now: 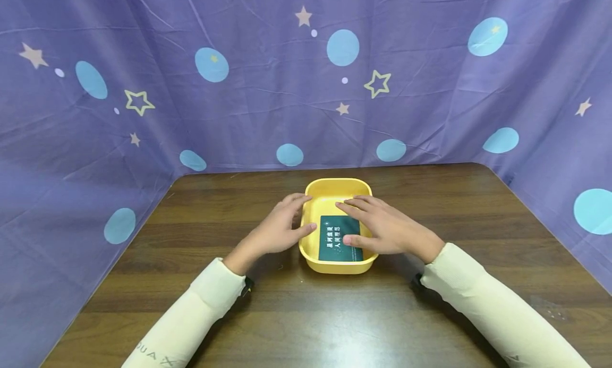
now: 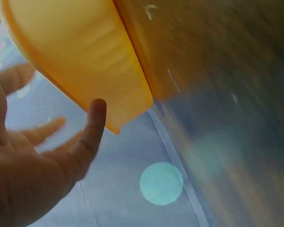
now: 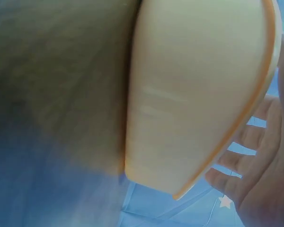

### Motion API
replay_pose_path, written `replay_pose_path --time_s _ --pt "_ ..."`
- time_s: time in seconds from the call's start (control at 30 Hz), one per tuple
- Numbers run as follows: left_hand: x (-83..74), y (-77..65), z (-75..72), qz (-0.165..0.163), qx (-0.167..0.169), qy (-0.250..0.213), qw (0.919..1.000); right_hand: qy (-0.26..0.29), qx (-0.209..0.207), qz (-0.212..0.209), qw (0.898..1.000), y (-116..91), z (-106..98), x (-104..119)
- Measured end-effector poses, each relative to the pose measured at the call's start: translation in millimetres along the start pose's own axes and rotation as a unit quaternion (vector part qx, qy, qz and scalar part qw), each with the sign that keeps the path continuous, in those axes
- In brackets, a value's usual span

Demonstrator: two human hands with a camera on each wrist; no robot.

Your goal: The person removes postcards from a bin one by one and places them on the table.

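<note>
A yellow plastic tub [image 1: 336, 268] with rounded corners sits on the table. Inside it lies a flat dark green booklet or card [image 1: 331, 251] with white printed characters, partly covered by the right hand. My left hand [image 1: 272, 231] hovers at the tub's left rim, fingers loosely spread and holding nothing. Over the right side reaches my right hand [image 1: 389, 231], its fingers extended above the booklet; whether the thumb touches it cannot be told. The left wrist view has the left hand [image 2: 35, 175] beside the tub wall [image 2: 85, 56]. Fingers of the right hand [image 3: 265, 175] curve past the rim in the right wrist view.
The brown wood-grain table [image 1: 205, 208] extends on every side of the tub. A purple cloth [image 1: 268, 81] with stars and blue circles hangs behind and at both sides. A small transparent piece [image 1: 549, 308] lies near the table's right edge.
</note>
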State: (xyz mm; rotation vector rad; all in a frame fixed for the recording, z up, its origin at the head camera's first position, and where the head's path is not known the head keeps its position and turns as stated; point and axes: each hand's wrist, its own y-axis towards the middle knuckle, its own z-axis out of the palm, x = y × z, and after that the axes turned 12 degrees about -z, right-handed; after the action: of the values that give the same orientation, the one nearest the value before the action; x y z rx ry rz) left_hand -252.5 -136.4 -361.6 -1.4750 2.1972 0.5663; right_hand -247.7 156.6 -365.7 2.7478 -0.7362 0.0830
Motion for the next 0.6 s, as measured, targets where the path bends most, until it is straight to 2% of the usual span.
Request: replay_pose_path --time_s 0.07,0.1,0.17,0.27,0.37,0.6 --pt "-1.1 0.5 -0.5 -0.043 0.003 -0.059 0.9973 0.013 0.005 0.009 1.0 3.3 -1.8 -0.7" --pt "-1.2 0.9 -0.4 -0.066 0.009 -0.097 0.9931 0.019 0.005 0.012 1.0 5.0 -2.6 -1.1" --pt "-1.9 1.4 -0.3 -0.111 0.022 -0.17 0.9789 0.031 0.008 0.022 0.999 8.0 -3.9 -2.7" --pt "-2.4 2.3 0.8 -0.16 0.04 -0.258 0.9521 0.047 0.01 0.031 0.998 11.6 -4.3 -5.9" --pt "-2.0 3.2 2.3 -0.184 0.047 -0.29 0.938 0.059 0.013 0.034 0.998 14.9 -3.6 -9.1" --pt "-1.0 4.4 5.3 -0.213 0.068 -0.322 0.92 0.081 0.018 0.022 0.996 27.7 -4.8 -13.7"
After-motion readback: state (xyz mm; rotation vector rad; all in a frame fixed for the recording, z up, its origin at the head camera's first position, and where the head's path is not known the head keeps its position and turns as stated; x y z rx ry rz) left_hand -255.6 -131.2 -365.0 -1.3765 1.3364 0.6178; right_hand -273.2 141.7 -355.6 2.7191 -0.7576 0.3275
